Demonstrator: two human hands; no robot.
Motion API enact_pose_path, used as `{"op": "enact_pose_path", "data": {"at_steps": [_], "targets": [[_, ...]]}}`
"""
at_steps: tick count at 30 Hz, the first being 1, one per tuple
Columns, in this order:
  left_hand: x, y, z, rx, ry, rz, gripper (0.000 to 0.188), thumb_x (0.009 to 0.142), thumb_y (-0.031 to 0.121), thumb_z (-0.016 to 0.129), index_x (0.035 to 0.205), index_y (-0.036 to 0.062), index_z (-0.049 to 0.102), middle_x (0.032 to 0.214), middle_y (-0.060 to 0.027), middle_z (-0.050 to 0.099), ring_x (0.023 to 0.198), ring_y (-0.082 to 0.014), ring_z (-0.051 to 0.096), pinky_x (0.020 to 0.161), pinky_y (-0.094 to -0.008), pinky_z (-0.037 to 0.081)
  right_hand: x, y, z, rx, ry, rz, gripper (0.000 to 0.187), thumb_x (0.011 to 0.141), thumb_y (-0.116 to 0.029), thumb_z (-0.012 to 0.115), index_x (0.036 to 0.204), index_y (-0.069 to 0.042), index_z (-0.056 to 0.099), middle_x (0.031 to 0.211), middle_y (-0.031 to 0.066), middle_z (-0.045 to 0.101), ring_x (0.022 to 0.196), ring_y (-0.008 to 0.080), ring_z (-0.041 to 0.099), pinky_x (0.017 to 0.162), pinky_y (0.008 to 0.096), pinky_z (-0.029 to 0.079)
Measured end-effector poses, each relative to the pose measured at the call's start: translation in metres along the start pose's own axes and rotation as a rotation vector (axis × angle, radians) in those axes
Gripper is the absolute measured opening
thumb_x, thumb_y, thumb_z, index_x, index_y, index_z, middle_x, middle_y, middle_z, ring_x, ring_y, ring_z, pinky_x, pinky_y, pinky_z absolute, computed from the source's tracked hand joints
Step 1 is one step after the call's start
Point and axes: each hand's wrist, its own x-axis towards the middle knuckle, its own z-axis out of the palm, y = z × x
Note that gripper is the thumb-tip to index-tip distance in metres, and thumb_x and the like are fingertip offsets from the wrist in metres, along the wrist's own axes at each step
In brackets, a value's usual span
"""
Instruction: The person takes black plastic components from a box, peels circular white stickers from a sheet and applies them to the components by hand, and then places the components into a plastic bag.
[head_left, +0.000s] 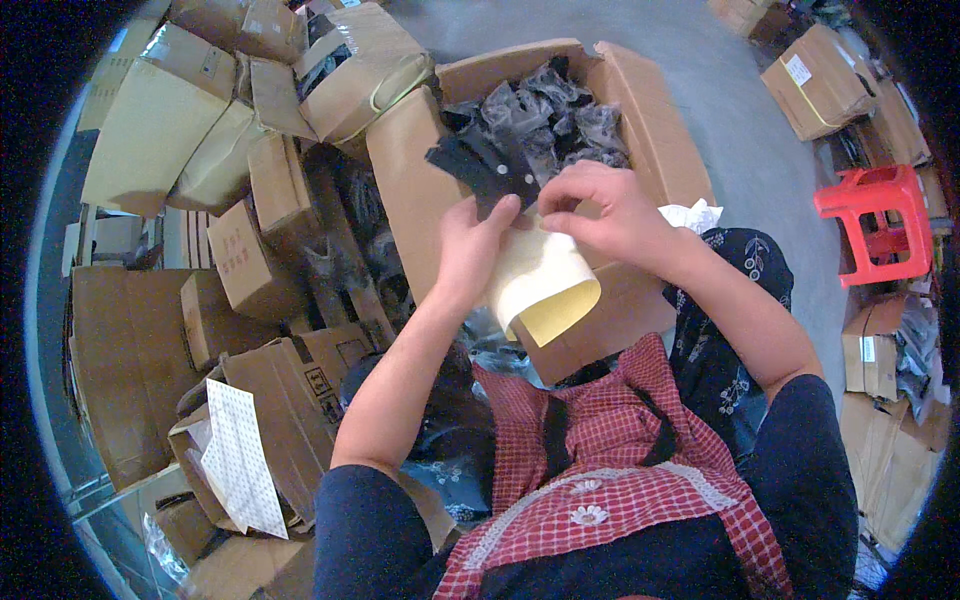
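Observation:
My left hand (470, 245) holds a flat black part (480, 168) with small holes, together with a curled yellowish backing sheet (540, 285) that hangs below it. My right hand (600, 205) pinches the top edge of that sheet, right beside the black part. Both hands hover over an open cardboard box (640, 120) filled with black parts wrapped in clear plastic bags (555, 110).
Cardboard boxes (250, 250) are stacked and scattered all along the left. A white sheet with rows of small dots (240, 455) lies in a box at lower left. A red plastic stool (880, 220) and more boxes (815, 80) stand on the grey floor at right.

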Motion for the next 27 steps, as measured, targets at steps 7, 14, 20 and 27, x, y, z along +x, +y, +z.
{"op": "enact_pose_path", "data": {"at_steps": [7, 14, 20, 27], "targets": [[0.008, -0.027, 0.018, 0.198, -0.206, 0.051, 0.025, 0.087, 0.024, 0.07, 0.088, -0.0007, 0.067, 0.073, -0.0022, 0.064, 0.061, -0.0101, 0.056, 0.055, -0.0282, 0.046, 0.013, 0.006, -0.013, 0.006, -0.047, 0.115, 0.018, 0.081, -0.022, 0.065, 0.089, -0.006, 0.066, 0.084, 0.0113, 0.065, 0.083, 0.0294, 0.063, 0.076, 0.0386, 0.049], [0.008, -0.035, 0.027, 0.117, -0.303, -0.07, 0.022, 0.085, 0.022, 0.069, 0.088, 0.0007, 0.072, 0.076, -0.0049, 0.071, 0.064, -0.0096, 0.058, 0.061, -0.0265, 0.046, 0.015, 0.018, -0.017, -0.013, 0.129, -0.143, 0.018, 0.079, -0.016, 0.066, 0.093, -0.005, 0.063, 0.087, 0.0112, 0.063, 0.086, 0.029, 0.061, 0.077, 0.0398, 0.049], [-0.002, -0.042, 0.029, 0.063, -0.404, -0.146, 0.022, 0.084, 0.023, 0.071, 0.086, 0.0006, 0.073, 0.075, -0.0038, 0.071, 0.062, -0.008, 0.054, 0.059, -0.0242, 0.043, 0.015, 0.026, -0.018, 0.094, 0.054, 0.051, 0.057, 0.073, 0.0, 0.065, 0.127, -0.008, 0.048, 0.119, 0.0102, 0.047, 0.104, 0.0224, 0.057, 0.083, 0.034, 0.053], [-0.012, -0.036, 0.028, 0.11, -0.461, -0.178, 0.023, 0.082, 0.023, 0.071, 0.086, -0.0002, 0.072, 0.074, -0.0044, 0.07, 0.062, -0.0077, 0.053, 0.059, -0.0229, 0.041, 0.011, 0.024, -0.011, 0.099, -0.055, 0.184, 0.07, 0.066, 0.003, 0.067, 0.131, -0.009, 0.044, 0.132, 0.0158, 0.039, 0.111, 0.0318, 0.053, 0.09, 0.0359, 0.051]]}}
